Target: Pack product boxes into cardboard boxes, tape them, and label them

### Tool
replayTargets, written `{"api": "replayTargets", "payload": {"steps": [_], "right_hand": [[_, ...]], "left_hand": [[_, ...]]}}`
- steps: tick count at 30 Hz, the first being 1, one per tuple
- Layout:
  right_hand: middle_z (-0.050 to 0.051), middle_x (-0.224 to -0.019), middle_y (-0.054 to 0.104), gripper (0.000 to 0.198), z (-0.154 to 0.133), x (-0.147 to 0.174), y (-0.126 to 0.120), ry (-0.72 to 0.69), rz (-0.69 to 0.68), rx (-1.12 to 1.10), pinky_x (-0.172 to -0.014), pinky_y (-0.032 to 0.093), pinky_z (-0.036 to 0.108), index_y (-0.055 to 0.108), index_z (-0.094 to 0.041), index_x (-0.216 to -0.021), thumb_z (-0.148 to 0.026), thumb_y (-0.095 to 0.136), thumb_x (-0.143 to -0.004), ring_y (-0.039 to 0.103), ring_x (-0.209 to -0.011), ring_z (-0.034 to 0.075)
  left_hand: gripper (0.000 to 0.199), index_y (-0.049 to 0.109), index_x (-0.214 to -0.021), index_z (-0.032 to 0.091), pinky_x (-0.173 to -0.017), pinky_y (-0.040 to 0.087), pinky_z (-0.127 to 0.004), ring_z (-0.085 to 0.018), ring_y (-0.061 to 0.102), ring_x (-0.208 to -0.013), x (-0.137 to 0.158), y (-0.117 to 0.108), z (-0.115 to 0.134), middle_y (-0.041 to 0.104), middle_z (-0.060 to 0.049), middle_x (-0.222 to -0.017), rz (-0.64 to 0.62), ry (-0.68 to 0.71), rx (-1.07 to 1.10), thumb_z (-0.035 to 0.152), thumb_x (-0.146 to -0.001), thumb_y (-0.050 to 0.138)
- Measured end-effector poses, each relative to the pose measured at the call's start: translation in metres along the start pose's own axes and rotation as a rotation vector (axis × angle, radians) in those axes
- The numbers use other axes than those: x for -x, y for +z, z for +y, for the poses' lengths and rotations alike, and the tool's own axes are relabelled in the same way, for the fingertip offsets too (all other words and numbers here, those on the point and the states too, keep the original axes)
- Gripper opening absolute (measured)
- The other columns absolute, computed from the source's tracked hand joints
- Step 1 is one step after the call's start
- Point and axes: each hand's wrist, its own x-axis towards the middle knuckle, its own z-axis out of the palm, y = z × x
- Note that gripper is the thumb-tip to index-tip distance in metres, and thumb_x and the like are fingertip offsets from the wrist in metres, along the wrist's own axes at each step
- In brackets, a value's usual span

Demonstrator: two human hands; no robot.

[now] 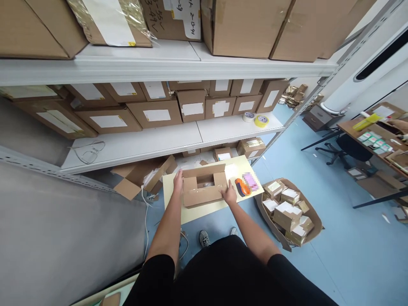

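A cardboard box (200,196) rests on the pale yellow board (191,216), its flaps partly folded and a gap in the top showing something pale inside. My left hand (178,182) grips the box at its left end. At the right end, near the front corner, my right hand (229,194) holds it. Just right of that hand lies an orange and blue tape dispenser (242,187). Beyond it is a blurred pink item (250,181). What the box contains is too small to make out.
A large open carton (314,231) full of small labelled boxes stands on the floor to the right. Shelves (153,142) ahead carry rows of labelled cartons and two tape rolls (261,121). An open carton (127,182) and a white cable (146,221) are at the left.
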Motion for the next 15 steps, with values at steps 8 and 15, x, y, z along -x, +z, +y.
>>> {"api": "replayTargets", "payload": {"steps": [8,15], "right_hand": [[0.020,-0.141,0.055,0.099,0.005,-0.003,-0.001,-0.039,-0.003,-0.068,-0.100,0.046,0.042,0.017,-0.022,-0.166,-0.045,0.070,-0.086,0.057,-0.127,0.037],[0.016,-0.142,0.056,0.081,0.001,0.018,0.003,-0.164,0.042,-0.038,-0.100,0.047,0.041,0.019,-0.024,-0.165,-0.040,0.059,-0.096,0.054,-0.128,0.034]], "left_hand": [[0.066,0.045,-0.154,0.017,-0.107,0.049,-0.033,-0.024,0.063,-0.128,0.039,-0.008,-0.037,0.059,-0.014,-0.149,0.058,-0.099,-0.266,0.039,-0.093,0.060],[0.063,0.051,-0.149,0.018,-0.106,0.047,-0.051,-0.039,0.063,-0.127,0.063,0.004,-0.045,0.065,-0.019,-0.141,0.048,-0.207,-0.451,0.055,-0.101,0.037]]}}
